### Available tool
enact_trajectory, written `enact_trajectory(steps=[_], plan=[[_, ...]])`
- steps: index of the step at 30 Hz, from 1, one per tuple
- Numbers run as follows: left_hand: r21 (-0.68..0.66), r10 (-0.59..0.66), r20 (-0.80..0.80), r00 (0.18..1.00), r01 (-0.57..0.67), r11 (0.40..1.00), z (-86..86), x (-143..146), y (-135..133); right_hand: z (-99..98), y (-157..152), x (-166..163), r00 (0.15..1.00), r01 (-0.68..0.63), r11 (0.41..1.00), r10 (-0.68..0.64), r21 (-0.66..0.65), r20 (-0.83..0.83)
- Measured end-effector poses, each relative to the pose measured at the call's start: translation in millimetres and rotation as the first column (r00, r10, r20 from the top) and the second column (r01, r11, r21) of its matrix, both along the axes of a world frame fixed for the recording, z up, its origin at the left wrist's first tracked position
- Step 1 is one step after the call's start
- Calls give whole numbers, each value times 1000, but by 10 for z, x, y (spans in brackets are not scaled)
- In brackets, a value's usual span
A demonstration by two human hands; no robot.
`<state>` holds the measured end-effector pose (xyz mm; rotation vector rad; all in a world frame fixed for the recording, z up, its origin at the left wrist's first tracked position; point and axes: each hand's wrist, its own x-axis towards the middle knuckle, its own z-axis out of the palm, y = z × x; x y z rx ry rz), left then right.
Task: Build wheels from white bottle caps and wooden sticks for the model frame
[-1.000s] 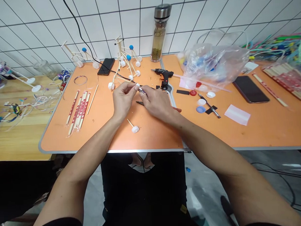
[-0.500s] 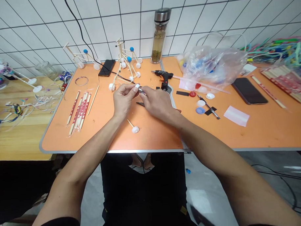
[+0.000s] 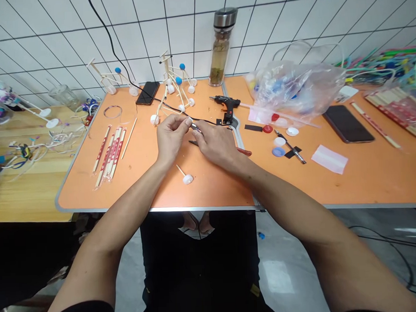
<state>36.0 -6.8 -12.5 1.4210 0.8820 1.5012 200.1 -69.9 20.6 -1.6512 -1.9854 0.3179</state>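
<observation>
Both my hands meet over the middle of the orange table (image 3: pixel 209 192). My left hand (image 3: pixel 169 139) pinches a small white cap (image 3: pixel 189 121) between thumb and fingertips. My right hand (image 3: pixel 216 144) is closed round a thin metal tool (image 3: pixel 195 127) whose tip touches the cap. Below my left wrist lies a short wooden stick with a white cap on its end (image 3: pixel 184 175). A red-handled tool (image 3: pixel 244 151) pokes out from under my right wrist.
Wrapped chopsticks (image 3: pixel 109 151) lie at the left. Stick-and-cap models (image 3: pixel 174 86), a dark phone (image 3: pixel 147 92), a glass bottle (image 3: pixel 222 46) and a black glue gun (image 3: pixel 226 105) stand behind my hands. At the right are loose caps (image 3: pixel 278 144), a plastic bag (image 3: pixel 294 91) and another phone (image 3: pixel 348 124).
</observation>
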Motion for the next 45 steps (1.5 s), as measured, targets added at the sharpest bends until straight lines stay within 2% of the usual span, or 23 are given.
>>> enact_trajectory(steps=[2,4,7,8,10,12,14,15,17,20,23,25,27,29,31,32,34,36,38,40,41,43,45], plan=[[20,17,-39,999,-16,1000,-2,-11,-7,3,-38,-36,986,29,1000,-27,-7,164],[53,13,-49,999,-11,999,10,-7,-25,33,-52,-42,984,38,999,-37,-4,177],[85,-18,-4,1000,19,996,47,13,-64,100,-14,21,985,-32,998,22,-60,-170],[87,-37,23,999,35,996,62,21,-75,119,13,61,929,-110,986,59,-122,-366],[87,-77,73,994,71,994,84,36,-84,135,77,143,706,-350,903,81,-248,-703],[76,-112,98,989,105,992,86,46,-71,113,129,192,556,-511,808,49,-294,-830],[51,-115,89,989,111,993,61,45,-39,62,142,179,654,-370,905,93,-211,-751],[36,-100,76,992,98,995,43,41,-21,34,130,151,768,-253,957,112,-138,-631],[12,-51,42,998,50,999,5,27,8,-5,76,71,961,-81,997,75,-9,-264],[-2,7,5,1000,-7,1000,-24,18,9,0,-26,-39,986,8,1000,-8,2,167],[0,14,26,1000,-14,1000,-7,34,-41,58,-68,-74,986,25,1000,-24,-6,166],[6,-7,64,998,6,1000,28,54,-82,106,-44,-43,996,-31,999,30,-11,-89],[11,-35,103,994,34,999,77,73,-115,155,6,24,872,-172,981,110,-88,-477],[14,-68,146,987,67,998,129,87,-134,202,59,104,617,-402,890,91,-213,-782],[28,-103,181,978,100,995,162,90,-138,233,94,158,437,-579,763,-7,-288,-899],[38,-115,186,976,110,993,165,88,-134,235,100,164,409,-615,728,-34,-303,-912],[45,-105,170,980,98,994,138,75,-117,208,87,132,472,-540,787,-8,-297,-881],[20,-62,132,989,60,998,74,59,-88,143,42,55,706,-320,921,75,-223,-704],[-29,-28,89,996,31,999,-3,49,-56,70,-19,-31,946,-92,992,59,-90,-318],[-68,-16,54,998,20,997,-60,51,-38,25,-67,-86,999,20,1000,-20,-16,29],[-73,-13,48,999,16,997,-72,56,-38,22,-77,-94,997,36,999,-34,-22,73],[-51,-14,69,998,18,999,-56,75,-61,60,-60,-57,989,-27,994,11,-109,-148],[-3,-34,118,992,35,999,7,100,-104,134,-1,40,873,-179,963,60,-203,-484]])
